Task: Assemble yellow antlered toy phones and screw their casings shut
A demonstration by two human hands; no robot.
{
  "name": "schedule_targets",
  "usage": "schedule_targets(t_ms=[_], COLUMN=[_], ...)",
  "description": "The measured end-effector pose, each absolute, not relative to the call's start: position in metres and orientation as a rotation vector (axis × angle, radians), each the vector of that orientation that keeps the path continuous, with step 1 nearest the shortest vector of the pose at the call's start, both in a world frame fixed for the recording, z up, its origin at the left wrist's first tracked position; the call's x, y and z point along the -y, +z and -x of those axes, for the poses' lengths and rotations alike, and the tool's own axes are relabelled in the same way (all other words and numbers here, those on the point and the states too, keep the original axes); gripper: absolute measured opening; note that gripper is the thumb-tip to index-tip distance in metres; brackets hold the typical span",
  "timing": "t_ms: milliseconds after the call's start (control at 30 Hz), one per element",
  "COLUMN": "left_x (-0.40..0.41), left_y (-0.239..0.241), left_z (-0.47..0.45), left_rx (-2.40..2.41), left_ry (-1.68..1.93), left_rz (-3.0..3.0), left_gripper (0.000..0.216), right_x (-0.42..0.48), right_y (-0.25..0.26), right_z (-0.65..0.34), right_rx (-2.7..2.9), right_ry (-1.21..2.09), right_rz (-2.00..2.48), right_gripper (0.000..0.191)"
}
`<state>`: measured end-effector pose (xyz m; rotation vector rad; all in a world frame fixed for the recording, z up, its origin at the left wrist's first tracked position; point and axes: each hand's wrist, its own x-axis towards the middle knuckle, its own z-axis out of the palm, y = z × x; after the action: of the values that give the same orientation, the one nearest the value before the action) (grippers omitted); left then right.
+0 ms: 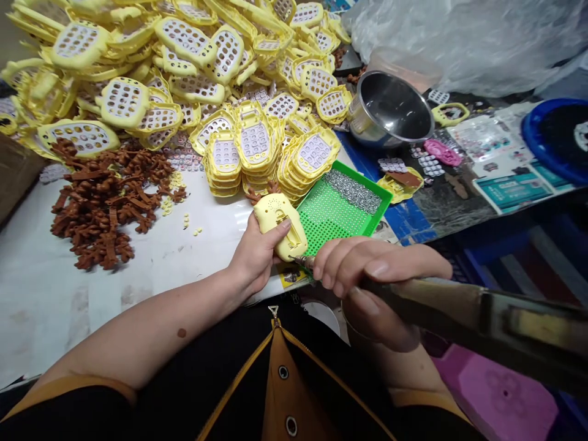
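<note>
My left hand (pixel 257 251) is closed around a yellow plastic toy-phone shell (pixel 281 224), held back side up at the table's front edge. My right hand (pixel 367 269) grips a long screwdriver-like tool (pixel 463 309); its metal tip (pixel 304 262) touches the lower edge of the shell. Just behind the shell lies a green perforated tray (pixel 331 214) with a heap of small metal screws (pixel 353 191) at its far side.
A big pile of yellow phone shells with white keypads (pixel 184 67) fills the back of the white table. Brown plastic pieces (pixel 105 196) lie at the left. A steel bowl (pixel 390 110), a blue basin (pixel 555 138) and clear plastic bags (pixel 459 37) stand at the right.
</note>
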<state>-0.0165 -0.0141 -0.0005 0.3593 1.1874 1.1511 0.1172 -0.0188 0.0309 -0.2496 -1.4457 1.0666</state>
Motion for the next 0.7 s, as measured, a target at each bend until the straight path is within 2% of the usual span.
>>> schedule_targets(t_ms=[300,600,700], left_x=[0.013,0.016,0.018], left_y=[-0.001,-0.002,-0.003], left_z=[0.014,0.017,0.019], left_rx=[-1.196,-1.15,-1.125], left_ry=[1.202,1.175,1.168], left_rz=[-0.308,-0.317,-0.33], left_gripper=[0.046,0.05,0.052], right_x=[0.017,0.015,0.024], right_y=[0.034,0.03,0.032], right_z=[-0.101,-0.104,-0.109], right_rx=[1.44,1.44,1.456], right_ry=[1.119,1.155,1.163], right_rz=[0.286,0.236,0.238], right_gripper=[0.026,0.023,0.027])
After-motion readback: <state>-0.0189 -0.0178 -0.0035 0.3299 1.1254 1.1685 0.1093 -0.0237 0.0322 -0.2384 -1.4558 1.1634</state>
